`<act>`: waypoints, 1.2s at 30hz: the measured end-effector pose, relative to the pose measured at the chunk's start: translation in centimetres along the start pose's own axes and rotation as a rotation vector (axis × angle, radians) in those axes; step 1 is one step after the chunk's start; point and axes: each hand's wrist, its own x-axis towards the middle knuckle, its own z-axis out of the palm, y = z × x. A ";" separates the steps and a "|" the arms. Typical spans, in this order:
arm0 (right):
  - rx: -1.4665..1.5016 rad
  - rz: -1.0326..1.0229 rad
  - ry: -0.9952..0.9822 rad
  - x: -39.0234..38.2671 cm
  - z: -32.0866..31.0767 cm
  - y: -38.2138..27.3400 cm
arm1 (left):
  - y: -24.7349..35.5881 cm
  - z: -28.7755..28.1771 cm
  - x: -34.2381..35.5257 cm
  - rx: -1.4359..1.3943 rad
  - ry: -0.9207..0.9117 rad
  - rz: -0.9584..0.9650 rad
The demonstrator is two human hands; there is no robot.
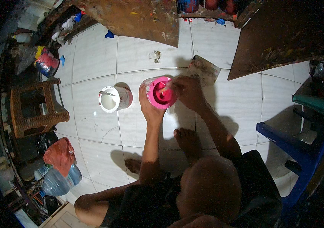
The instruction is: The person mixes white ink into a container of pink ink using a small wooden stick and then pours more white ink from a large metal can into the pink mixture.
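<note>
A tub (150, 102) with a pink rim holds bright pink paint (159, 99) and is tilted toward me. My left hand (151, 113) is wrapped round its near left side, gripping it. Over the tub's right edge, my right hand (188, 93) is closed, with its fingertips at the opening. Something thin seems to run from those fingers into the paint, but blur and shadow hide its kind. To the left stands a white can (125, 98) of white paint, with a thin stained strip (106, 93) lying across its mouth.
A stained flat sheet (207, 70) lies beyond my right hand. Brown boards (143, 17) stand at the far side. A brown woven-pattern stool (36, 121) is at left, near a clear plastic bottle (55, 182). A blue plastic stool (283, 142) stands at right.
</note>
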 end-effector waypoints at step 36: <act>0.048 -0.057 -0.018 0.2 -0.1 1.3 | 0.2 0.0 -0.1 -0.011 -0.011 0.016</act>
